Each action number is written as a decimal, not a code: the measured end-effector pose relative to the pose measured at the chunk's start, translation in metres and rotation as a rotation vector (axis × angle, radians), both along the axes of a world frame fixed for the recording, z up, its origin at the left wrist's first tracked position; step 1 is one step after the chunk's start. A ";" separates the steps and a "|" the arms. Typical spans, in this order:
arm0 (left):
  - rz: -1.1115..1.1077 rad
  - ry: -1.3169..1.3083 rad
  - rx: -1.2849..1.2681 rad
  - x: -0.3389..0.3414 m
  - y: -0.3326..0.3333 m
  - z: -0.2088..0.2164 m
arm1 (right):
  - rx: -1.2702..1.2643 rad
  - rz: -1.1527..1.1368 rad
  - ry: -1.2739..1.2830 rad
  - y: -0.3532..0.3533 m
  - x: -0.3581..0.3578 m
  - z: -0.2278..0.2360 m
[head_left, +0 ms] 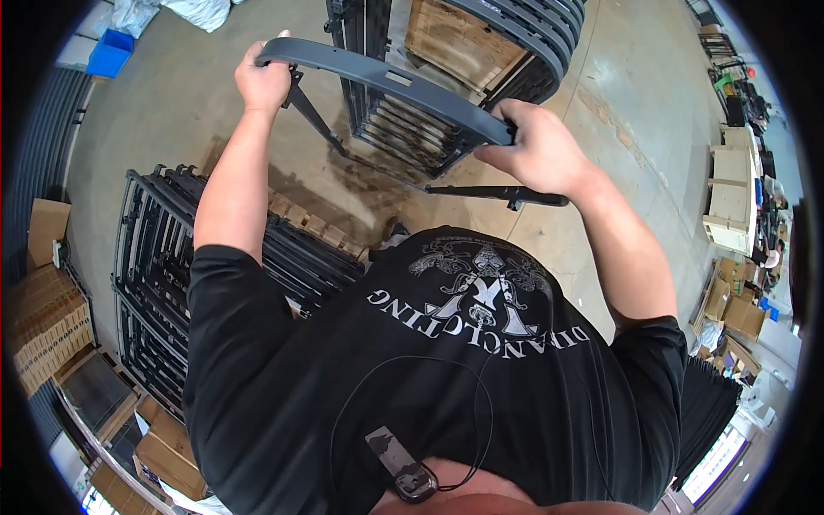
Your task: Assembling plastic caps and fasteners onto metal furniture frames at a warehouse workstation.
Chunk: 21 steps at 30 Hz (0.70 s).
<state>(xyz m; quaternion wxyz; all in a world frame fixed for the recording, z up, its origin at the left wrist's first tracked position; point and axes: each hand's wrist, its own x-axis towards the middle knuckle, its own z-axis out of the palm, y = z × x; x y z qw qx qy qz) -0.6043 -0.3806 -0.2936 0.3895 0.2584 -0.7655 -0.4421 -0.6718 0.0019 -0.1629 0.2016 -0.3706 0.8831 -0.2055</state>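
Out in front of my body I hold up a dark grey metal frame [365, 72] by its broad curved top bar, which has a small rectangular slot. My left hand [264, 81] is wrapped round the bar's left end. Round its right end my right hand [545, 148] is closed, thumb along the near side. Thinner bars of the frame hang below, with small brackets on them. Just beyond, a stack of similar dark frames [549, 39] stands with a wooden board [459, 45] within it. Parts of that stack are hidden behind the held bar.
More black frames [153, 257] stand packed together by my left arm, near wooden pallet slats [313, 225]. A blue bin [110, 53] sits at the far left. Cardboard boxes [167, 446] lie at lower left. Along the right wall are a pale cabinet [730, 193] and further boxes [742, 318].
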 end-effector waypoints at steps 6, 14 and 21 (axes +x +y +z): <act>0.073 -0.093 0.067 -0.031 -0.034 -0.059 | 0.038 0.008 0.007 -0.035 -0.023 -0.040; 0.093 -0.190 0.077 -0.077 -0.062 -0.068 | 0.113 -0.024 0.026 -0.068 -0.056 -0.054; 0.056 -0.245 0.156 -0.106 -0.083 -0.073 | 0.107 -0.036 0.101 -0.079 -0.078 -0.052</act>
